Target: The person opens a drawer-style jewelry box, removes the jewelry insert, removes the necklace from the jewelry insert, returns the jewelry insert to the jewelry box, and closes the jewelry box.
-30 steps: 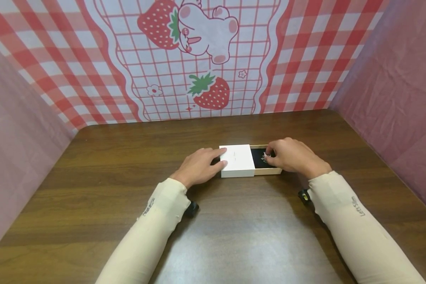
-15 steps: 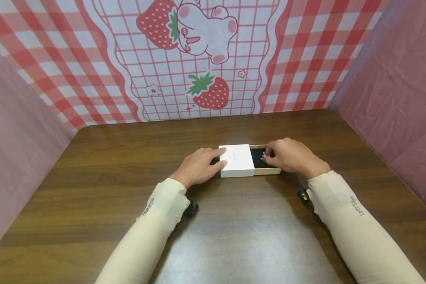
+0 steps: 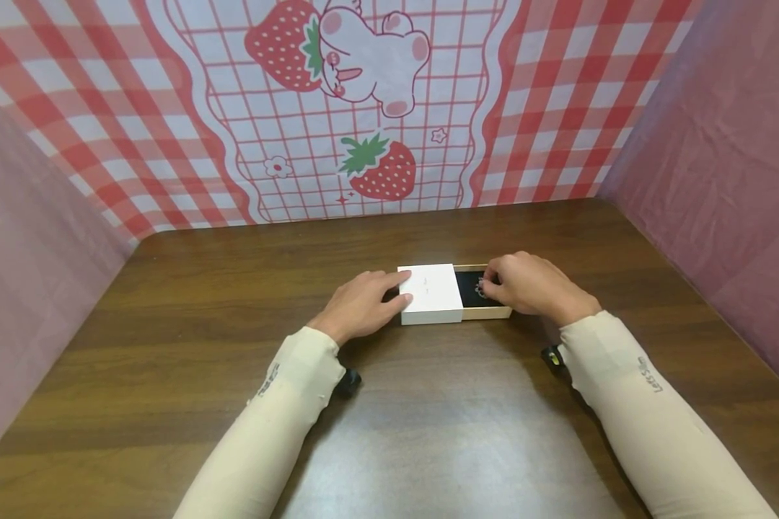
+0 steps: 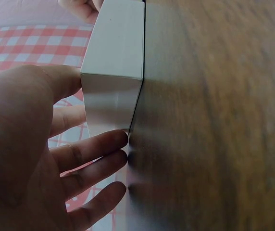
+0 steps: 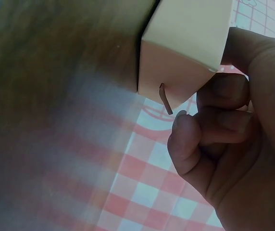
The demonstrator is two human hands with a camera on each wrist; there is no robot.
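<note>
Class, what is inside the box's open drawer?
A black lining and a small silvery piece, partly covered by the right hand; whatever sits under the white cover is hidden.

Sleeved forearms (image 3: 260,425) angled inward, left hand (image 3: 361,304) with fingers (image 4: 94,148) spread, right hand (image 3: 535,287) palm down, fingers (image 5: 226,126) curled.

White box (image 3: 430,292) lies part-open, silvery jewellery (image 3: 479,289) inside.
</note>
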